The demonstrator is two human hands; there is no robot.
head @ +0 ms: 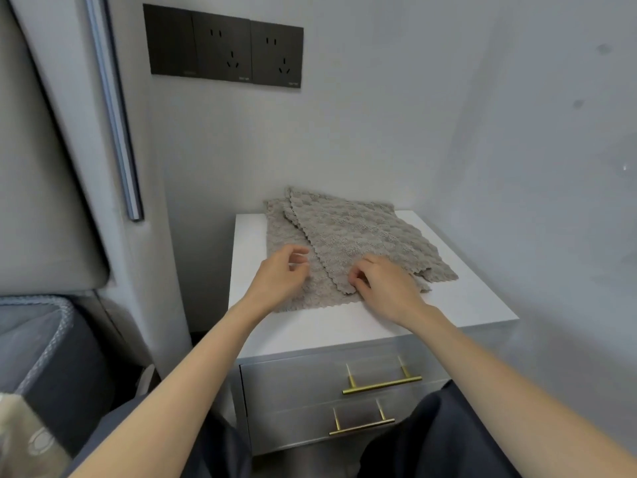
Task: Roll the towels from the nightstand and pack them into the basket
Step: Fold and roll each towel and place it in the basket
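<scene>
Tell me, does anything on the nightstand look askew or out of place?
The top towel lies turned at an angle across the lower towel on the nightstand, so their edges do not line up. The right hand pinches its near corner. Nothing looks spilled or damaged.

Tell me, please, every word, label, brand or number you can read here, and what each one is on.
Nothing here is legible.
Black socket panels: small pale marks along their lower edges, too small and blurred to read.
Pale cloth at lower left: a round printed mark, blurred.
The towels and the nightstand: no lettering visible.
</scene>
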